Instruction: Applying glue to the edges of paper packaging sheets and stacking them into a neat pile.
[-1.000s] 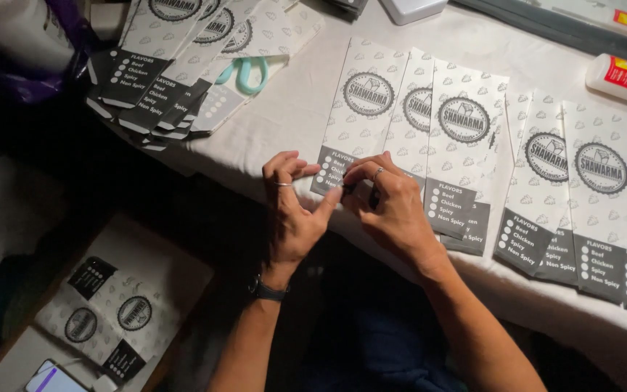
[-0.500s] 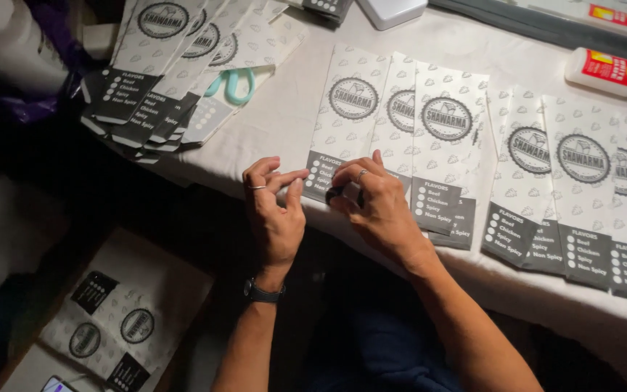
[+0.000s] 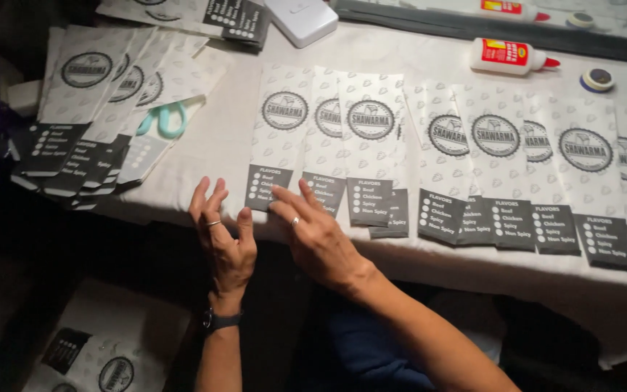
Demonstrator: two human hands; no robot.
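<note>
Both hands have let go and spread since a moment ago: the left hand (image 3: 225,239) now hovers open-fingered at the table edge, and the right hand (image 3: 315,236) rests released, fingertips touching the dark lower end of the nearest white printed paper sleeve (image 3: 279,138). Beyond the fingers, more overlapping sleeves (image 3: 517,167) run rightward along the white tablecloth (image 3: 219,116). Farther off lie teal-handled scissors (image 3: 162,120) leftward and a white glue bottle (image 3: 511,56) rightward.

surface (image 3: 241,131): white cloth cover | row of printed paper sleeves (image 3: 371,145) overlapping across it | beyond the row: glue bottle (image 3: 509,56), white box (image 3: 300,18), tape roll (image 3: 598,78) | left of the row: fanned sleeve stack (image 3: 85,109) (teal scissors (image 3: 162,120) half tucked under)
</note>
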